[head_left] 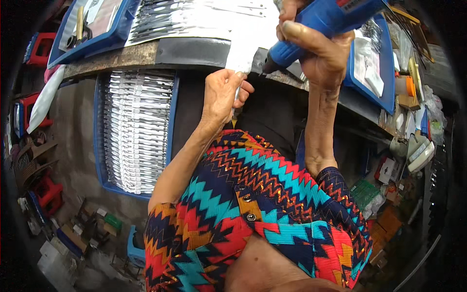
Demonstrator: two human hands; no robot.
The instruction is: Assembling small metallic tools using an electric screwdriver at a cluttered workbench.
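My right hand point(323, 53) is wrapped round a blue power drill point(318, 20) above the bench edge. The drill's dark tip points down and left, a short way from my left hand point(224, 92). Between the left thumb and fingers is a slim silvery metal piece point(237, 94), held just in front of the bench; most of it is hidden by the fingers. Glare on the white sheet point(241, 48) behind washes out its upper end. Many slim metal parts point(180, 20) lie in a row on the bench, left of the sheet.
A blue crate point(98, 146) full of stacked slim metal parts stands below the bench at left. On the bench, a blue tray point(57, 58) holds scissors point(80, 36); another blue tray point(389, 92) sits at right. Red stools point(46, 192) and boxes crowd the floor.
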